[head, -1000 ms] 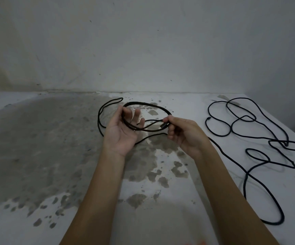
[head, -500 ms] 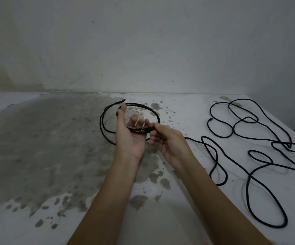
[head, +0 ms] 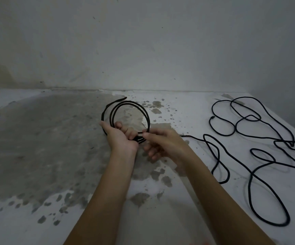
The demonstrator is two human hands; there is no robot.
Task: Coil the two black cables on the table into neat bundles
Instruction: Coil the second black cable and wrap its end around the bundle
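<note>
Left hand: fingers curled round the coil — held over the table's middle.
Right hand: pinches the coil's lower edge, beside the left.
Table: white, grey-blotched — bare wall behind.
Loose cable: tangled loops at right, trailing to the right hand.

Lower arc of the coiled black round cable is hidden behind the curled fingers of the left hand and the thumb of the right hand; the number of turns inside the grip is not readable. The strand leaving the coil is covered by the right hand and comes into sight at the wrist side.

Loose black cable tangle: one loop cut by the right frame edge. Cannot tell whether it is one cable or two. Free end too small to identify the plug.

Both forearms cut by the bottom edge. Stained white table runs out of frame left, bottom and right.
</note>
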